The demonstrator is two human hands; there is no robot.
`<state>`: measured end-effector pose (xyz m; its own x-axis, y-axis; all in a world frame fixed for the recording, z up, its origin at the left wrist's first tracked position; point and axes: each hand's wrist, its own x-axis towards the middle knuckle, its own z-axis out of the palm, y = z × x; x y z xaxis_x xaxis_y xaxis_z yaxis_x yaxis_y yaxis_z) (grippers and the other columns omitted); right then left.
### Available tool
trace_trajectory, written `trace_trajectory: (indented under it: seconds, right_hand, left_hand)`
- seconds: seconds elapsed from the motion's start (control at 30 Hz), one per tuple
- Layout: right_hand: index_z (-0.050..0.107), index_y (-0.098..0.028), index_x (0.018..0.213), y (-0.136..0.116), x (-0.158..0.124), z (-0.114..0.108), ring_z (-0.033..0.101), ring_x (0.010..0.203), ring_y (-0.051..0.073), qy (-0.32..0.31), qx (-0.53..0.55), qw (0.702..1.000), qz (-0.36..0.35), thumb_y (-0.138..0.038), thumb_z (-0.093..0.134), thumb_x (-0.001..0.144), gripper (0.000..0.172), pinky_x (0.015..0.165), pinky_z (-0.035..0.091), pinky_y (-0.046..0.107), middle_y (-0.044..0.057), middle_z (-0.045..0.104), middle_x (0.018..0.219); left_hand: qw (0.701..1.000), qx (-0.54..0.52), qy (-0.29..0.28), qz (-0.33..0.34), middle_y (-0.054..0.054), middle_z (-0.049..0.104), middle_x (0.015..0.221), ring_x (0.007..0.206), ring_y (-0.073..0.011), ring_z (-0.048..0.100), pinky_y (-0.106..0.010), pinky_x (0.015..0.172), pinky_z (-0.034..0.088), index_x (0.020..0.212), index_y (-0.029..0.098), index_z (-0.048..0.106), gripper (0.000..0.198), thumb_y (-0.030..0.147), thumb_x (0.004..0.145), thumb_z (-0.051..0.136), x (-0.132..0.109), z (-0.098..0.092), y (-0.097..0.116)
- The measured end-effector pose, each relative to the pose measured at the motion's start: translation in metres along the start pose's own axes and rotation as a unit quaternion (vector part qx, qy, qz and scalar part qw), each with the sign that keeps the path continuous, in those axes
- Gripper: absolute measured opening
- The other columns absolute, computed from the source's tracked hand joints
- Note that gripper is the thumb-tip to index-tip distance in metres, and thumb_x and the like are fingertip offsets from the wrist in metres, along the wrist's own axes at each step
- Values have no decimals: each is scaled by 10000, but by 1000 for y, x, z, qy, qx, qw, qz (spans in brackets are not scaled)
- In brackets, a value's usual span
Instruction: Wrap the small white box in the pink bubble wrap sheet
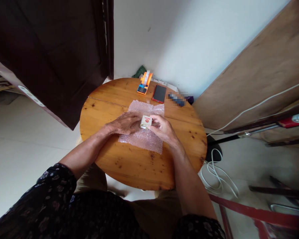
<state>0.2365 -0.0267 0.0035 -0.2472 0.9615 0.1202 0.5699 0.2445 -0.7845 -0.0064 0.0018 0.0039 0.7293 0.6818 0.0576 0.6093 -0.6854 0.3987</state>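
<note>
A small white box with a red mark (146, 121) sits on a sheet of bubble wrap (142, 137) spread on the round wooden table (114, 162). My left hand (126, 122) lies on the wrap with its fingers curled against the box's left side. My right hand (161, 127) grips the box's right side with thumb and fingers. Both hands hold the box between them.
At the table's far edge lie an orange tape dispenser (145, 83), a dark phone in a red case (159, 93) and a small dark object (176, 99). A wooden board (251, 76) leans at the right. White cable (218, 176) coils on the floor.
</note>
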Motion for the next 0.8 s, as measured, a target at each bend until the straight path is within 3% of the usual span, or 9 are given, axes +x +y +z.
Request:
trace_trajectory:
  seconds: [0.2, 0.3, 0.5, 0.67, 0.8]
  right_hand:
    - [640, -251, 1273, -4, -4, -11, 667, 1121, 274, 23, -27, 999, -23, -330, 710, 776, 508, 909, 572, 432, 102, 675, 1305]
    - [611, -247, 1337, -3, -6, -16, 672, 1114, 277, -7, -6, 1000, -12, -429, 728, 797, 582, 916, 571, 436, 120, 656, 1354]
    - [632, -236, 1285, 8, -9, -27, 710, 1001, 259, -27, 28, 996, 75, -590, 493, 956, 503, 811, 582, 391, 110, 724, 1168]
    - [668, -228, 1219, 12, -9, -29, 690, 979, 270, -18, -83, 996, 33, -420, 636, 871, 399, 905, 533, 436, 99, 741, 1096]
    - [706, -230, 1047, 6, -8, -26, 661, 852, 233, -37, -123, 992, 6, -382, 611, 858, 260, 811, 508, 373, 64, 739, 969]
  left_hand:
    - [1000, -3, 2, 1, -110, 481, 1580, 1469, -337, 424, -519, 1210, 342, 1450, 239, 522, 623, 301, 838, 622, -1, -1, 0]
    - [1000, -1, 2, 1, -117, 488, 1572, 1466, -335, 427, -517, 1210, 343, 1438, 224, 535, 596, 321, 855, 611, -1, -1, 0]
    - [1000, -1, -15, -7, -115, 477, 1576, 1467, -343, 420, -522, 1217, 327, 1450, 225, 524, 616, 319, 850, 624, -1, -4, 2]
    - [1000, -5, -6, -4, -144, 494, 1553, 1444, -346, 442, -519, 1204, 348, 1440, 188, 538, 582, 343, 883, 601, -1, -2, 3]
    - [1000, -2, 16, 12, -135, 519, 1527, 1437, -340, 457, -511, 1201, 362, 1433, 198, 537, 583, 307, 864, 608, -1, 2, 1]
